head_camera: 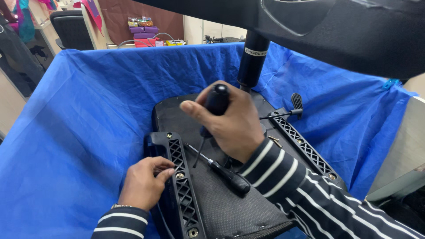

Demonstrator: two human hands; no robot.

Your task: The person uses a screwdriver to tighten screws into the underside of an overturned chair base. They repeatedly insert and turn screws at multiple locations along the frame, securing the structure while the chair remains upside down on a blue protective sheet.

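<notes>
R hand (232, 126) is closed tight round the fat black handle of a black-handled screwdriver (215, 104), thumb pointing left across the top; its thin metal shaft drops down-left from under the fist, tip near the upturned black plastic chair seat underside (221, 208). Can't tell if the tip sits in a screw.

L hand (144, 183) is down-left of that grip, fingers curled, pressing the outer edge of the left black plastic lattice armrest bracket (181, 186). Fingertips touch the bracket just beside a silver screw (179, 175); nothing is gripped inside the hand, it only rests and steadies. More screws show along the bracket, one above the hand near the top end, one below at the bottom end.

Just below the R fist, between both hands, a second screwdriver w/ slim black handle (226, 174) lies loose on the seat underside, shaft aimed up-left, handle partly under the striped sleeve.

Right of the grip: the right black lattice bracket (305, 148), running diagonally, w/ a small brass-coloured bolt (275, 141) lying just beside it. Above-right of the fist, a thin black lever w/ ribbed paddle tip (295, 106) sticks out. Directly above the fist stands the black gas-lift cylinder (252, 62), going up to the chair base, blurred at top.

All sits on a blue fabric sheet (88, 124) spread around and under the seat.
</notes>
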